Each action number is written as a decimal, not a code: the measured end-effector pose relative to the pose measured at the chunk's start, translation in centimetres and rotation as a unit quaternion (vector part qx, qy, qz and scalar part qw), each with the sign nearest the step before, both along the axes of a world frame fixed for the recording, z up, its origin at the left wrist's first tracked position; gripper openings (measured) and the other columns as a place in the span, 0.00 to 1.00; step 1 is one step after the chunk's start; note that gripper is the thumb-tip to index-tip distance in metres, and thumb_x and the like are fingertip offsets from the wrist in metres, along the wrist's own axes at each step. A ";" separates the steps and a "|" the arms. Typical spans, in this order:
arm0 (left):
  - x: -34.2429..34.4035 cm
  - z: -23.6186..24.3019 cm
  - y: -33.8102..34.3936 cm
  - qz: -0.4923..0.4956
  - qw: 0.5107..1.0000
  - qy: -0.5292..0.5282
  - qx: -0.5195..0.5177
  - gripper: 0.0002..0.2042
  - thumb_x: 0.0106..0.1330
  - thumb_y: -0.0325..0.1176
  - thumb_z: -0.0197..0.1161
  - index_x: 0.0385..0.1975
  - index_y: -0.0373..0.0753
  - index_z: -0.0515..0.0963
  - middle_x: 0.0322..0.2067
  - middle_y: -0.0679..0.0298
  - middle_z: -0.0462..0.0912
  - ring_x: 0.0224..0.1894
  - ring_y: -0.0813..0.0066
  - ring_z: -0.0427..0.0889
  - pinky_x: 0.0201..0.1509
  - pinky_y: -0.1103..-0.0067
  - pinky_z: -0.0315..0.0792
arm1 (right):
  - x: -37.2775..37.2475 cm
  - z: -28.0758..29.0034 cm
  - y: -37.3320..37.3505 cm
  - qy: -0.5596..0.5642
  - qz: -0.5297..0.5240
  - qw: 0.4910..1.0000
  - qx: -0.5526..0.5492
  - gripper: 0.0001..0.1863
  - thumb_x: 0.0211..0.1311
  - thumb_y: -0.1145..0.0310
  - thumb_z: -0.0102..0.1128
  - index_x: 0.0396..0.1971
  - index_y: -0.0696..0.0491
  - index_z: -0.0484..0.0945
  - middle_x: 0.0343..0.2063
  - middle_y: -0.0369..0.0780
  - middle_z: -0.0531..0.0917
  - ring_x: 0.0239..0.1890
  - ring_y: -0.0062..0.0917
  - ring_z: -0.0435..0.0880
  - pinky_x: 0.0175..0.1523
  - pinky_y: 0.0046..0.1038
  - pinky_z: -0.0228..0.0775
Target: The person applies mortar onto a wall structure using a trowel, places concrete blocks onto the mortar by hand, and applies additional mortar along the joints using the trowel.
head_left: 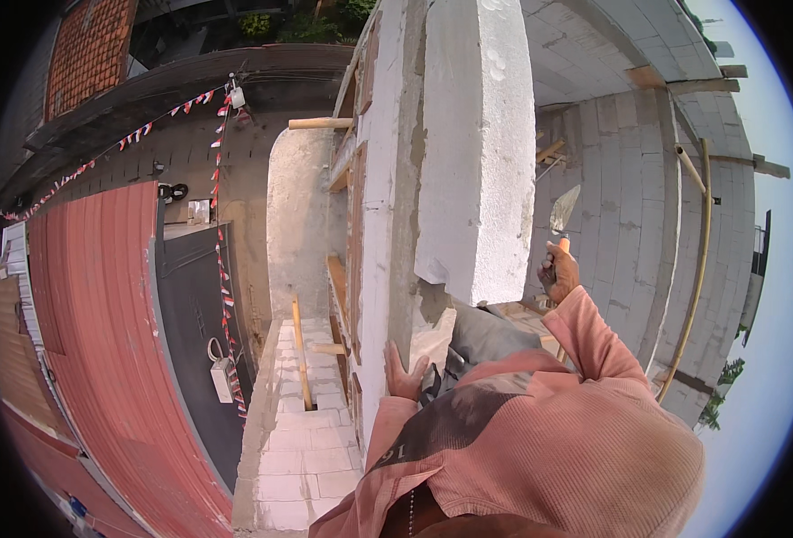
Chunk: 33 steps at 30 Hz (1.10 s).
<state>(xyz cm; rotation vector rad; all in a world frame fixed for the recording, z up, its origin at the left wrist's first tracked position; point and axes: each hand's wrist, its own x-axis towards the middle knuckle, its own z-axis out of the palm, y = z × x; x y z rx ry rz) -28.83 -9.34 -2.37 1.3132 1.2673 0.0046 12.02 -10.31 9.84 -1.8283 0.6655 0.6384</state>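
My right hand (559,273) is closed around the orange handle of a pointed trowel (564,210). Its blade points up and away from me, to the right of a large white block (455,134), and looks smeared with grey. My left hand (404,373) rests with fingers apart on the top of the white wall (377,296), close to my body. The block lies lengthwise on this wall. A grey mortar strip (405,179) runs along its left side, and the block's near end is chipped at the lower corner.
Left of the wall is a drop to a street with strings of red and white flags (220,179) and a red metal roof (100,314). To the right stand grey block walls (625,179) and a bamboo pole (703,269). Bamboo (320,124) also juts out at left.
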 end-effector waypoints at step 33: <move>-0.9 -1.3 -0.3 -0.124 0.987 0.026 0.102 0.44 0.66 0.46 0.66 0.72 0.28 0.48 0.69 0.46 0.57 0.70 0.55 0.59 0.73 0.66 0.51 | -18.9 -12.4 4.1 0.091 0.008 0.985 -0.147 0.24 0.67 0.49 0.55 0.43 0.59 0.72 0.31 0.45 0.84 0.35 0.31 0.83 0.46 0.35 0.72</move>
